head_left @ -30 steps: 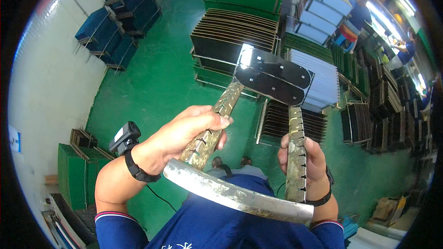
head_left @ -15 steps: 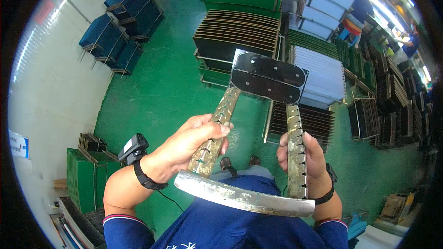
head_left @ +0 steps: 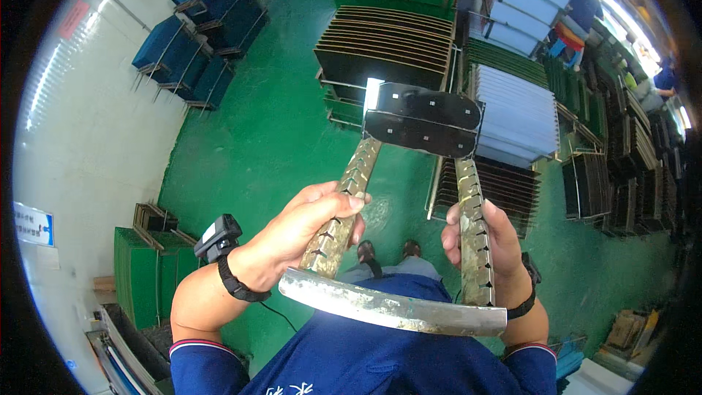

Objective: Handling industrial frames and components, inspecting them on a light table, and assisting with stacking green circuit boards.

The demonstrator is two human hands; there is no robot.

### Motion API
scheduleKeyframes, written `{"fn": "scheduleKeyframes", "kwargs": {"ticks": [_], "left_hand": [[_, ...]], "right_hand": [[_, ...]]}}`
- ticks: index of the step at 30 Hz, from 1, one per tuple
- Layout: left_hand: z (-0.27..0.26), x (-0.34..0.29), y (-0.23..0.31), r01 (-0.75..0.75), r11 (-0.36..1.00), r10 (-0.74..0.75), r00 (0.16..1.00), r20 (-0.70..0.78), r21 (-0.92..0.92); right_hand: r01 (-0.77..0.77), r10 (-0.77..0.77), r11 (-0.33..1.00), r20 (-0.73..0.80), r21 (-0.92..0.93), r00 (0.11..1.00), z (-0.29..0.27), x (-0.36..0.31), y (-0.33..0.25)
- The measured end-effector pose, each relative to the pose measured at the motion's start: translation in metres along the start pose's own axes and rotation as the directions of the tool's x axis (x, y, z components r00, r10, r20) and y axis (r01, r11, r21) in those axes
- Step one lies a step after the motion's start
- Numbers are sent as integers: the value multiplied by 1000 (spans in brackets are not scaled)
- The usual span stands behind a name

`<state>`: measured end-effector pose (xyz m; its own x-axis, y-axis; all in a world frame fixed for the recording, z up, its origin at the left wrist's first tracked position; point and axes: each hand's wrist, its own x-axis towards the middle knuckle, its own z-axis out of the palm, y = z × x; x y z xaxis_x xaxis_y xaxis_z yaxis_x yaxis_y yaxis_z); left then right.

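Note:
A slotted metal frame (head_left: 387, 310) is held out in front of my body, its silver curved bar nearest me. Two worn, notched side rails run away from that bar. Across their far ends lies a black panel (head_left: 423, 123) of two long rounded shapes marked with small pale squares. My left hand (head_left: 296, 223) is closed round the left rail (head_left: 358, 164), thumb on top. On the other side, my right hand (head_left: 501, 238) grips the right rail (head_left: 475, 249) from outside, its fingertips showing at the inner edge. How the panel is fixed to the rails cannot be made out.
Beyond the frame stand racks of black boards (head_left: 384, 40) and white sheets (head_left: 515, 113). Blue bins (head_left: 168, 55) hang at the left wall, and green boards (head_left: 139, 278) stand lower left. A person (head_left: 583, 7) is at the far right. Green floor (head_left: 241, 146) lies between.
My view has shifted slightly, so the racks and bins sit a little further right. Both hands keep their hold on the frame, and the panel looks slightly more level.

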<state>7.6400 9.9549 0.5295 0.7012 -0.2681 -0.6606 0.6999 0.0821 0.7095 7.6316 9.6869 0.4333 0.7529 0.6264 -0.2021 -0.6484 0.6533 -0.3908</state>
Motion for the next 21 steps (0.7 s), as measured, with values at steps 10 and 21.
{"fn": "scheduleKeyframes", "kwargs": {"ticks": [10,21], "left_hand": [[0,-5,-3,37,998,-38,999,-21,-45],[-2,-7,-11,27,997,-29,999,-27,-71]], "right_hand": [[-61,60,998,-15,-34,998,3,0,-6],[-100,94,982,-40,-163,995,2,1,-11]]}}
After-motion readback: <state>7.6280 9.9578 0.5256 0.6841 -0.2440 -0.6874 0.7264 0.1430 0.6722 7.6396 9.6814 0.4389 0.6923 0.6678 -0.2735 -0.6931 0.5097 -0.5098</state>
